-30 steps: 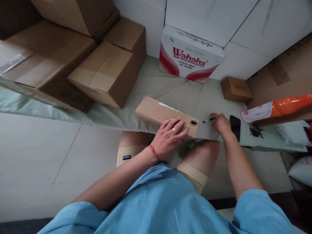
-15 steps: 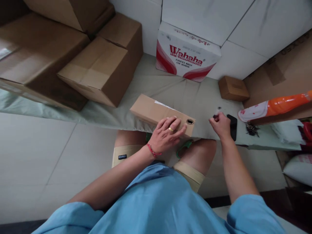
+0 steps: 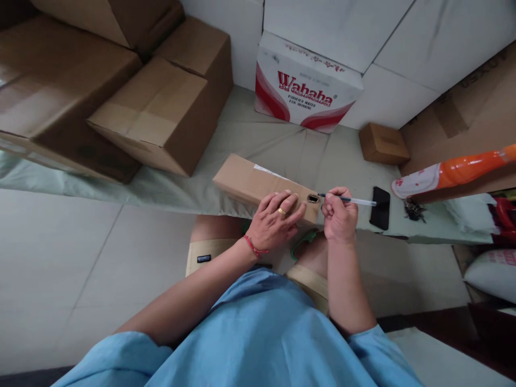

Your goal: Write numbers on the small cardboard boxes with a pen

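A long cardboard box (image 3: 252, 180) lies on the cloth-covered worktop (image 3: 298, 153), beneath the person's left hand (image 3: 276, 216), palm down, fingers slightly spread. Just beyond its right end, the right hand (image 3: 339, 214) pinches a pen (image 3: 360, 201), tip beside the box's dark hole (image 3: 313, 199). The left forearm slants inward; the right points forward.

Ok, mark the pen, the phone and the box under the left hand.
Pen (image 3: 362, 202), head view: on its clear barrel.
Phone (image 3: 381, 209), head view: on its dark face.
Box (image 3: 255, 183), head view: on its brown upper side.
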Tool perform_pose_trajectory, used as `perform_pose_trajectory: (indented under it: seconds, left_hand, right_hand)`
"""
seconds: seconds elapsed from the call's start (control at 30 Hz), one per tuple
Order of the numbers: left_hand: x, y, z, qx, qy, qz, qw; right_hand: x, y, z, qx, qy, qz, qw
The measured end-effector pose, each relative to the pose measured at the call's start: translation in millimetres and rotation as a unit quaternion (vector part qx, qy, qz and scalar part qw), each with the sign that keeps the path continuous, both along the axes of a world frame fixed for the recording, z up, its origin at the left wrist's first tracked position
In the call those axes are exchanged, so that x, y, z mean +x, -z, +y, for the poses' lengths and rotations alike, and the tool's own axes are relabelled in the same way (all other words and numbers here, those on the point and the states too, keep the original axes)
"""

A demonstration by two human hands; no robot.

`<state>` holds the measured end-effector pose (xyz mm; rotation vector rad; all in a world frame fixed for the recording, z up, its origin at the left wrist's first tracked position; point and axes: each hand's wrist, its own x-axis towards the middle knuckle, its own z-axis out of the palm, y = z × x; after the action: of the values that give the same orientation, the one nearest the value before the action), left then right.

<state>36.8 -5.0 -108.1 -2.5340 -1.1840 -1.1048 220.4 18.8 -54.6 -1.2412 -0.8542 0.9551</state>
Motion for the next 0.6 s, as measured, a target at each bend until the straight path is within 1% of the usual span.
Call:
perform_pose_trajectory:
  seconds: [0.1,0.2,0.37,0.5,0.6]
  left_hand:
    - [-0.2,3.5,-0.2,0.001,0.002,-0.008,1.000]
    - [-1.0,5.9,-0.8,-0.015,0.008,-0.006,1.000]
    - [-1.7,6.5,-1.0,-0.021,0.012,0.000,1.000]
    - [-0.8,6.2,-0.3,0.002,0.003,0.001,1.000]
    - [-0.3,6.7,-0.1,0.017,0.002,-0.005,1.000]
  right_hand:
    - [-8.3,5.7,0.2,-0.005,0.014,-0.047,0.999]
    - [-14.4,8.3,-1.3,0.003,0.034,-0.080,0.996]
    - [-15.7,10.6,-6.3,0.021,0.051,-0.125,0.991]
    - [-14.2,11.7,-9.5,0.022,0.050,-0.178,0.983]
    - [-15.7,12.2,-10.4,0.031,0.063,-0.197,0.978]
